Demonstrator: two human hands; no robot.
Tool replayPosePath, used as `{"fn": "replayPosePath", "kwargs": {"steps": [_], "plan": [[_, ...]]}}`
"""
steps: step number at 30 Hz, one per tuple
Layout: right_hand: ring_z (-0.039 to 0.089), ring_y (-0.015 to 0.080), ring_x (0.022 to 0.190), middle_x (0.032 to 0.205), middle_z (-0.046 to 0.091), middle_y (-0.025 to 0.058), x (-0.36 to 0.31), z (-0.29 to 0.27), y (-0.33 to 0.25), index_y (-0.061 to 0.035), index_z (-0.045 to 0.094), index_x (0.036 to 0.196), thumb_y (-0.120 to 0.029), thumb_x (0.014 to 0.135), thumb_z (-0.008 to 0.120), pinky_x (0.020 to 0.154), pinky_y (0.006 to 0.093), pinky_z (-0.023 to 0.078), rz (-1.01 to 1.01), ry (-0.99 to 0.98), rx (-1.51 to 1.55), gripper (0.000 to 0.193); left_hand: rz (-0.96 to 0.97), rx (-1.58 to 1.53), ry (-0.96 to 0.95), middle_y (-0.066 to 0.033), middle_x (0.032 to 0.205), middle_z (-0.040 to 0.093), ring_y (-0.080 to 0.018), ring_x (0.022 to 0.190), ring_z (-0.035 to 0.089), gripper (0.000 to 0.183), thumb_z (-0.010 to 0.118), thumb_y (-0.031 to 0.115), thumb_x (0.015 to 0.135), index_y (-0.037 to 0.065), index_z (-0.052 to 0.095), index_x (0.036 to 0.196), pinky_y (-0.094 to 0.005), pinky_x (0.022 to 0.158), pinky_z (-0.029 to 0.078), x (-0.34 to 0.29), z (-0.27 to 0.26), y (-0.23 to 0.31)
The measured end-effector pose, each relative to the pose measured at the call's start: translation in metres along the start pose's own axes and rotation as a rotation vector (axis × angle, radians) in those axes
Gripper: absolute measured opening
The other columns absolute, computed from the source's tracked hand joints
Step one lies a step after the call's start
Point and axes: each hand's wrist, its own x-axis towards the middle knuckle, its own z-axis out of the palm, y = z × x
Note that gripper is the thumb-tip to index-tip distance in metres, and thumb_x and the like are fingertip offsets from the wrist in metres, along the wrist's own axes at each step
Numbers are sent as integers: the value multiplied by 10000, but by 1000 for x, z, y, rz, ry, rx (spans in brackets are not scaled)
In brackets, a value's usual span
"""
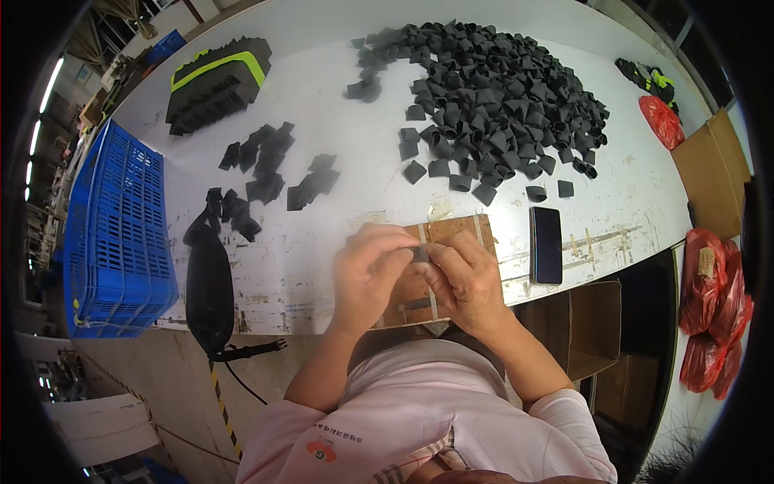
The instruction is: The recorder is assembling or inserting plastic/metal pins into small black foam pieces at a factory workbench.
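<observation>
Both hands meet over a brown wooden board (pixel 397 309) at the table's near edge. Between their fingertips is a small dark grey piece (pixel 420 254), mostly covered by the fingers. My left hand (pixel 371 270) pinches it from the left, and my right hand (pixel 463 278) grips it from the right. Beyond the hands lies a large heap of short black fabric tubes (pixel 492 101), with a few loose ones at its near side. Flat black pieces (pixel 270 161) lie scattered to the left.
A blue plastic crate (pixel 121 234) and a black pouch with a strap (pixel 210 286) are at left. Behind them sits a black stack with a yellow-green band (pixel 218 85). A phone (pixel 546 246) lies right of the board. Red bags (pixel 709 282) and cardboard (pixel 709 173) are far right.
</observation>
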Motion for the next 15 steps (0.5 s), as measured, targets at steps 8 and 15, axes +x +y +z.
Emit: {"fn": "replayPosePath", "kwargs": {"steps": [8, 15], "plan": [[482, 235, 574, 681, 505, 97, -5, 7, 4, -5, 569, 795, 46, 599, 635, 464, 319, 384, -35, 47, 6, 212, -119, -42, 27, -78, 777, 568, -116, 710, 543, 114, 579, 34, 798, -31, 536, 882, -222, 633, 444, -14, 8, -7], [476, 232, 557, 646, 489, 109, 3, 4, 2, 2, 556, 761, 40, 682, 606, 463, 306, 358, 14, -4, 54, 101, -209, 22, 7, -100, 577, 535, -161, 497, 507, 111, 563, 135, 819, 24, 570, 816, -274, 472, 375, -20, 6, -22]]}}
